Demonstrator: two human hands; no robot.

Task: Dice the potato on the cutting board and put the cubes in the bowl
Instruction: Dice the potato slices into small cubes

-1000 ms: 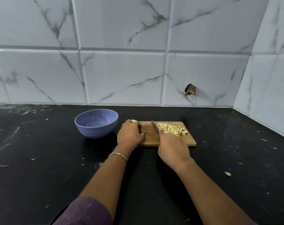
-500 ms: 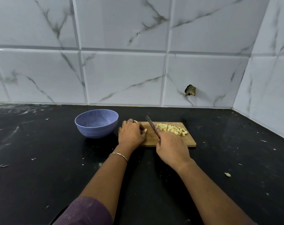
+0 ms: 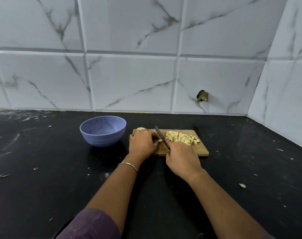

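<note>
A small wooden cutting board (image 3: pixel 201 151) lies on the black counter. A heap of pale potato cubes (image 3: pixel 182 138) sits on its far right part. My left hand (image 3: pixel 142 142) covers the board's left end and holds down a potato piece (image 3: pixel 140 129), of which only a sliver shows past my fingers. My right hand (image 3: pixel 182 158) grips the handle of a knife (image 3: pixel 159 133); its blade points away from me, slanting left, right beside my left fingers. A blue-purple bowl (image 3: pixel 102 131) stands left of the board; no cubes show inside it.
White marble-look tiles close off the back and right side of the black counter (image 3: pixel 43 169). A stray potato bit (image 3: pixel 242 185) lies on the counter to the right, with small crumbs scattered around. A dark broken spot (image 3: pixel 202 96) marks the back wall.
The knife has shifted left from beside the cube heap to right next to my left fingers. My left hand has barely moved.
</note>
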